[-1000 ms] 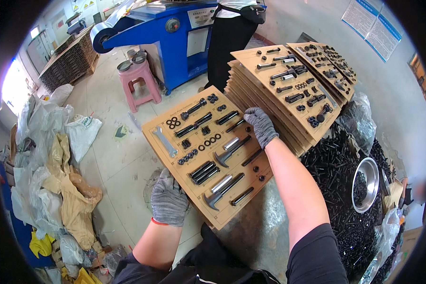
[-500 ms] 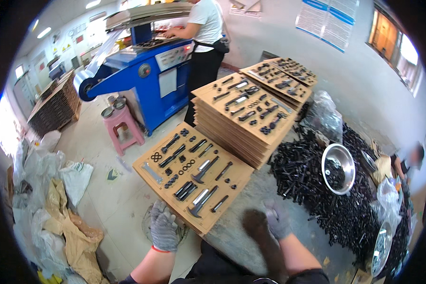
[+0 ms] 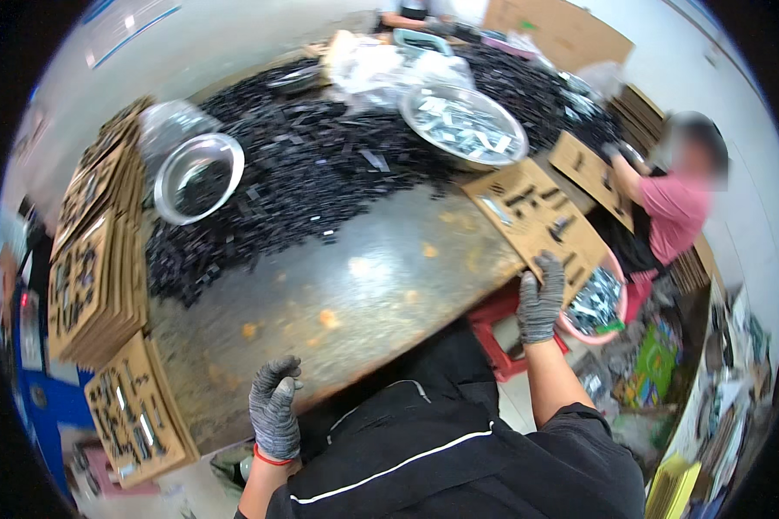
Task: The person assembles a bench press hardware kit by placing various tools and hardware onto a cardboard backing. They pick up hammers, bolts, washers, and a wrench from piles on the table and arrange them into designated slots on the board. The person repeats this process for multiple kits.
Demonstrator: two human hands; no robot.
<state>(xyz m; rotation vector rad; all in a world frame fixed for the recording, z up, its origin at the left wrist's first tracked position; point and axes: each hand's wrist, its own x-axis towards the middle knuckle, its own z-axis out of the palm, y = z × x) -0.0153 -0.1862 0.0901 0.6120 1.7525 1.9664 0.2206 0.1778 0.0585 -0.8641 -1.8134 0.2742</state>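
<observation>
My left hand (image 3: 274, 411), in a grey knit glove with a red cuff, hangs by the near edge of the metal table (image 3: 355, 303). Its fingers are loosely bent and apart, with nothing in them. On the right, my right hand (image 3: 541, 298), gloved alike, reaches the near edge of a brown cardboard board (image 3: 528, 216). Its fingers lie stretched out over that edge; no firm grip shows. Black bolt-like parts and a flat silver wrench (image 3: 493, 210) lie on this board.
A big heap of black parts (image 3: 312, 164) covers the table's far side, with steel bowls (image 3: 166, 186) in it. Stacked filled boards (image 3: 104, 285) stand at left. At right, a person in a pink shirt (image 3: 679, 208) handles another board. A pink basin (image 3: 616, 298) and red stool (image 3: 493, 342) sit below.
My view has swung right, from the filled boards and blue machine to the table's right end. My right hand now reaches a sparsely filled board; my left hand has left the filled board's near edge.
</observation>
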